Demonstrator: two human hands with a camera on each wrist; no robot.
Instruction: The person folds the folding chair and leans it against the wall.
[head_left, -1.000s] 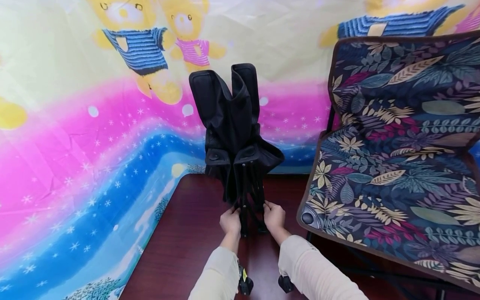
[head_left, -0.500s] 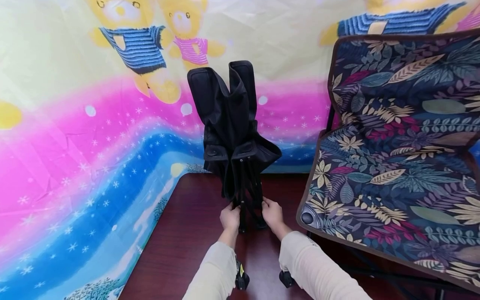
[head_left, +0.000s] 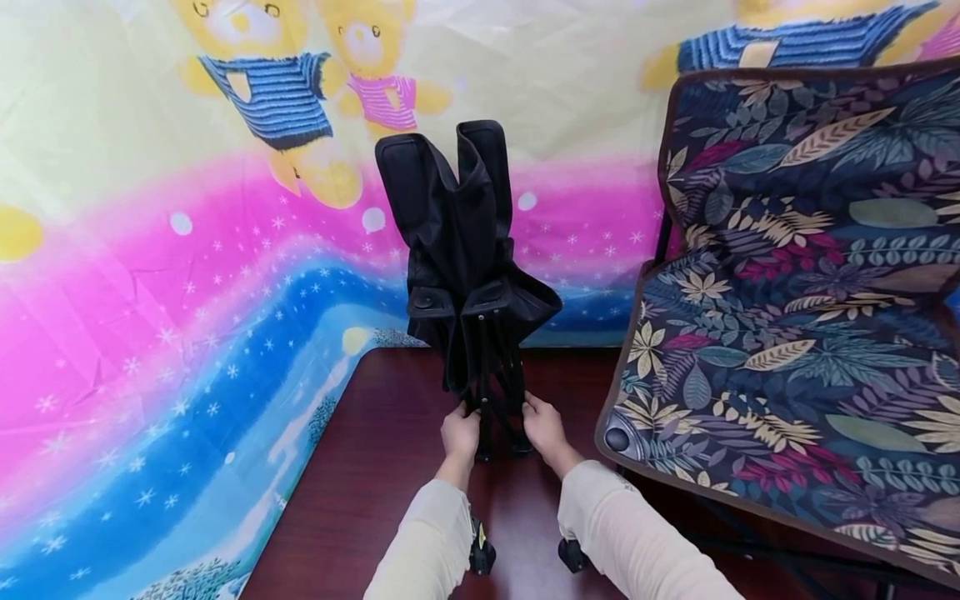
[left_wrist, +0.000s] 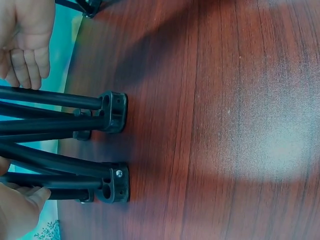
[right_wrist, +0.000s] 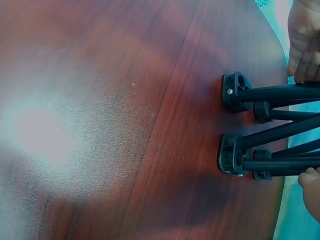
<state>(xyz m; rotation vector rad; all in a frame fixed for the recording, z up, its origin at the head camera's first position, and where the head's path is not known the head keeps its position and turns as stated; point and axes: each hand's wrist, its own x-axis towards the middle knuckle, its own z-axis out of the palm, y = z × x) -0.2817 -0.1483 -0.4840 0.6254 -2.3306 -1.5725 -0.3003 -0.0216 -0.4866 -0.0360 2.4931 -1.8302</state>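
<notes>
A folded black camp chair (head_left: 462, 233) stands upright on the reddish-brown table, its slack fabric bunched at the top. Low on its left side my left hand (head_left: 460, 433) grips the leg tubes. My right hand (head_left: 546, 427) holds the legs from the right side, at about the same height. The left wrist view shows black tubes ending in plastic feet (left_wrist: 117, 112), the left hand's fingertips among the nearest tubes. In the right wrist view my right thumb (right_wrist: 311, 177) lies along the outermost tube. Part of each hand falls outside its own wrist view.
An unfolded chair with leaf-patterned fabric (head_left: 750, 358) stands close on the right, overlapping the table's edge in view. Behind the table (head_left: 337, 492) hangs a printed backdrop (head_left: 112, 158) with bears. Its lower part runs along the table's left side.
Over the first half second the folded chair and both hands shifted slightly away from me. Since then they have hardly moved, and both hands have kept hold of the legs.
</notes>
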